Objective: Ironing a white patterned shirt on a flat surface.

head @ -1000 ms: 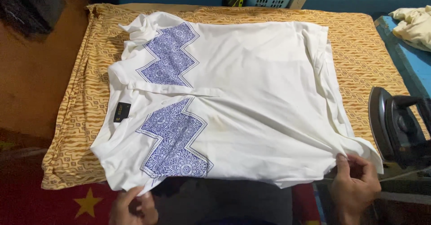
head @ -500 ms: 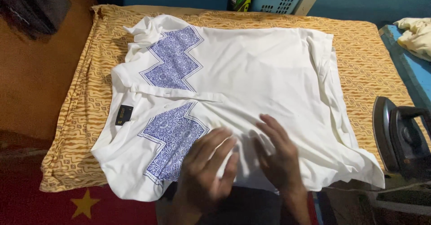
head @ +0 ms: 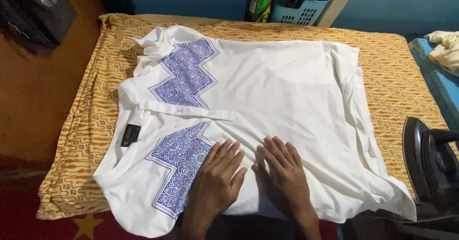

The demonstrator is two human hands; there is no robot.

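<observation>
Broad padded surface (head: 382, 72), rectangular with soft rounded edges, wrapped in ochre cloth printed with fine brown wavy lines. Spread across most of it, a white shirt (head: 287, 101) of smooth, thin knit, lying flat with collar end to the left and hem to the right; shallow creases near the middle, a bunched, folded edge along the right side, a crumpled sleeve at the far left corner. Two zigzag panels (head: 184, 75) of blue ornamental print, lace-like in pattern, stepping down either side of the buttoned placket. Small square black label (head: 130, 135) at the collar, near left.

Dark iron (head: 430, 163) at the near right edge of the surface, hard and glossy, standing on its heel, curved body and looped handle. Pale blue plastic basket (head: 299, 10) with a perforated wall at the far edge, holding upright items. Crumpled cream cloth (head: 445, 48) at the far right, on a blue ledge.

Left hand (head: 215, 182) flat on the shirt, palm down, fingers spread, partly over the lower blue panel; grip wide, holding nothing. Right hand (head: 284, 178) just beside it on plain white fabric, likewise flat and splayed, grip wide, pressing rather than grasping.
</observation>
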